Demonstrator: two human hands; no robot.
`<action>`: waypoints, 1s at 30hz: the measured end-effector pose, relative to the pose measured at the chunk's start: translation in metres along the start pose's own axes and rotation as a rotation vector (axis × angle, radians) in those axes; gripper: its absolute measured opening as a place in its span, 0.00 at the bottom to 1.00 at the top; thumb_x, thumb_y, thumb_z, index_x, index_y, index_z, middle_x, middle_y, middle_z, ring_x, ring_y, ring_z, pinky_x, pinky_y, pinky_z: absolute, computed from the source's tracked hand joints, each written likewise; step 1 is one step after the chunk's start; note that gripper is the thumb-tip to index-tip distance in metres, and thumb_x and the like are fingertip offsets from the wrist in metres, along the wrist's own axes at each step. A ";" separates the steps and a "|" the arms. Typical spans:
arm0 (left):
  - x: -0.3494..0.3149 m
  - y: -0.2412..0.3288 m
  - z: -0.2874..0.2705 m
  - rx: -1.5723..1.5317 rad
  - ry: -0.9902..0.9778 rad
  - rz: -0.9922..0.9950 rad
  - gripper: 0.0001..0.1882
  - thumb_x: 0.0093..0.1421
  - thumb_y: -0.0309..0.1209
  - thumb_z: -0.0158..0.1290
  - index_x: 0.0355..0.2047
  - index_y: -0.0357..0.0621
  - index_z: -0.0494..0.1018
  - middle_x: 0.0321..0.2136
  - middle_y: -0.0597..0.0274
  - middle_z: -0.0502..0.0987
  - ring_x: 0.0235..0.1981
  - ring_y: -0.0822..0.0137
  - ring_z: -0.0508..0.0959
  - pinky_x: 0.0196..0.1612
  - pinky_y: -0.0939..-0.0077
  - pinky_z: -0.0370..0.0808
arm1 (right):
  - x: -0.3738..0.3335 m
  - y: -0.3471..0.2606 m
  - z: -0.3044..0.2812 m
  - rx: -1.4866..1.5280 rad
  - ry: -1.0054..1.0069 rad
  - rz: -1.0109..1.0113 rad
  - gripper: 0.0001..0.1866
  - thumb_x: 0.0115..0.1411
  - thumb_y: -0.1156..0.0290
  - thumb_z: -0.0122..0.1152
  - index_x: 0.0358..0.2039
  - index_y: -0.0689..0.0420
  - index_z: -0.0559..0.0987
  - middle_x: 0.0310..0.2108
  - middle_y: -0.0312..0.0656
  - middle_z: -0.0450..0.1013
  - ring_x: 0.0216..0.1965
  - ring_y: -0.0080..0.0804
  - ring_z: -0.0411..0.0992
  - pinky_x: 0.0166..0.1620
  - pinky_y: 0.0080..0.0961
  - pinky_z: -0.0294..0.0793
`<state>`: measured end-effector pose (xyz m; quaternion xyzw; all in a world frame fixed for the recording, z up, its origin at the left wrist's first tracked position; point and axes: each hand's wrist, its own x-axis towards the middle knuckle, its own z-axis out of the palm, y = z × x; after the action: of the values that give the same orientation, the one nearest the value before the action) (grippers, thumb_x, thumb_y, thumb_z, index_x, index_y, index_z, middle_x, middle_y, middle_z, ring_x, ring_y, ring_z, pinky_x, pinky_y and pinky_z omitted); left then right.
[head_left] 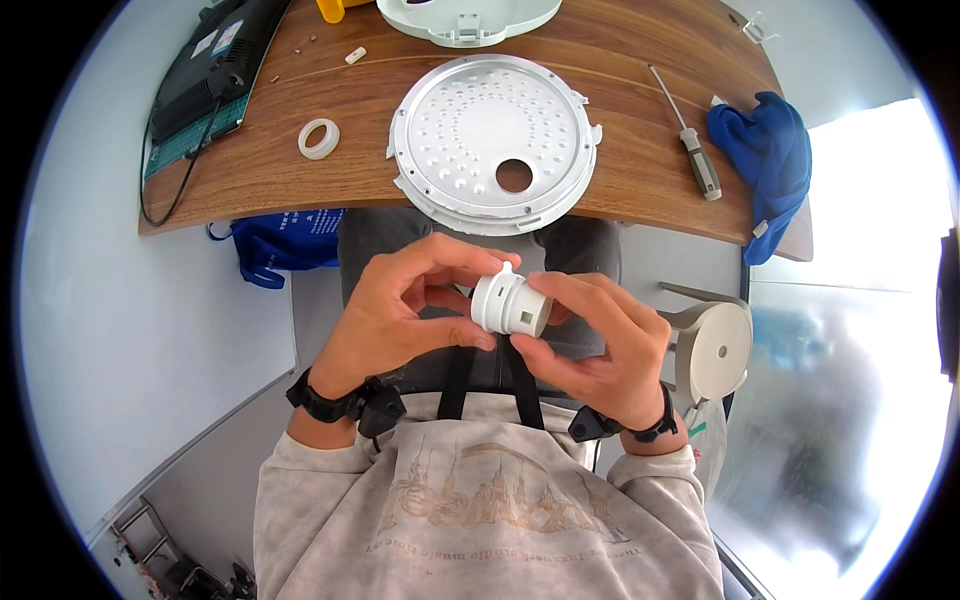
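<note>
Between my two hands, over my lap, is a white cylindrical plastic fitting (506,302) with a small tab on its rim and a square hole in its side. The fingers and thumb of my left hand (415,305) close on its left end. My right hand (605,345) grips the right end between thumb and fingers. Just beyond my hands, a round silver-white dimpled plate (480,130) with one large hole rests at the table's front edge, slightly overhanging it.
On the wooden table (640,190) lie a white ring (319,139), a screwdriver (690,140) and a blue cloth (765,150). A pale round lid (470,25) sits at the far edge of view, a black monitor (215,70) at the left. A beige stool (720,350) stands at my right.
</note>
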<state>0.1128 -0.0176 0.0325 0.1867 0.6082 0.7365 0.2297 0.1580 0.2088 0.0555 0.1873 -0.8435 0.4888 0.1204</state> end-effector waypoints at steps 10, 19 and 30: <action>0.001 0.001 0.001 -0.015 0.029 -0.082 0.32 0.47 0.26 0.74 0.51 0.35 0.72 0.54 0.42 0.78 0.53 0.59 0.81 0.57 0.64 0.80 | 0.000 0.008 0.005 0.026 -0.006 -0.091 0.26 0.47 0.81 0.75 0.49 0.60 0.81 0.41 0.45 0.79 0.33 0.37 0.80 0.34 0.27 0.81; 0.000 0.004 0.001 -0.015 0.040 -0.130 0.33 0.45 0.30 0.76 0.50 0.34 0.73 0.52 0.45 0.80 0.51 0.62 0.82 0.56 0.66 0.80 | 0.001 0.002 0.001 0.035 -0.039 -0.029 0.22 0.47 0.82 0.75 0.46 0.65 0.82 0.41 0.46 0.80 0.36 0.32 0.80 0.40 0.25 0.83; -0.002 0.001 -0.004 -0.029 -0.020 -0.217 0.37 0.48 0.39 0.75 0.54 0.34 0.73 0.47 0.54 0.82 0.48 0.66 0.83 0.53 0.71 0.79 | 0.001 0.006 -0.001 0.083 -0.069 -0.038 0.23 0.49 0.79 0.76 0.48 0.60 0.81 0.37 0.44 0.80 0.32 0.34 0.80 0.35 0.25 0.81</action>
<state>0.1118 -0.0217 0.0329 0.1237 0.6120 0.7140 0.3168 0.1548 0.2125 0.0519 0.2251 -0.8223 0.5144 0.0926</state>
